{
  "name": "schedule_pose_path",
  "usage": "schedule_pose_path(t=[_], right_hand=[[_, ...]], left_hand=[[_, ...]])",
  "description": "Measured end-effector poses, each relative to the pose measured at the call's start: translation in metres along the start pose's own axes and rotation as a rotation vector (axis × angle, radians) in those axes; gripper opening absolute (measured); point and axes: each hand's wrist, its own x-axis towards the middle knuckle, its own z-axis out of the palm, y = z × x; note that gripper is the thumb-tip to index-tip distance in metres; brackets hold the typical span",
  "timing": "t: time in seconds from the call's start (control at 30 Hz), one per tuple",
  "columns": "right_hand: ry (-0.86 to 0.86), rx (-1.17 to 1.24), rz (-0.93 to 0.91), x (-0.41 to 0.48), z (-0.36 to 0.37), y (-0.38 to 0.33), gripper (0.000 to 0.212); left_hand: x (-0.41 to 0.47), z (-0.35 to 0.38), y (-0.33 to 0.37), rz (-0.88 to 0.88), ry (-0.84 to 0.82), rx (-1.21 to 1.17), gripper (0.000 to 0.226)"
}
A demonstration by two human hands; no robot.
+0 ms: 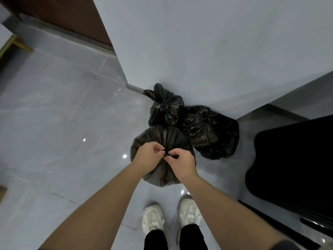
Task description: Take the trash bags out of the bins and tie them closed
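Observation:
Three black trash bags stand on the grey tiled floor by a wall corner. The nearest bag is round and full, its mouth gathered into a bunch at the top. My left hand pinches that gathered neck from the left. My right hand pinches a short twisted end of it from the right. The two hands almost touch over the bag. Behind it, a knotted bag leans on the wall, and a wider bag lies to the right. No bin can be seen.
A white wall corner juts out just behind the bags. A large black object stands close on the right. My white shoes stand right below the nearest bag. Glossy grey floor spreads to the left.

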Motion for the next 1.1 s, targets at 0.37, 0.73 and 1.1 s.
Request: schedule_pose_path(t=[0.37, 0.73, 1.1], right_hand=[[0.042, 0.164, 0.169, 0.065, 0.024, 0.077, 0.014], [0.102, 0.262, 0.274, 0.128, 0.061, 0.131, 0.018], [-0.068, 0.124, 0.328, 0.125, 0.026, 0.123, 0.028]], left_hand=[[0.072, 0.066, -0.032, 0.049, -0.043, -0.046, 0.021], [0.119, 0.126, -0.095, 0.055, -0.022, 0.194, 0.053], [0.109, 0.102, -0.066, -0.006, -0.114, 0.207, 0.048]])
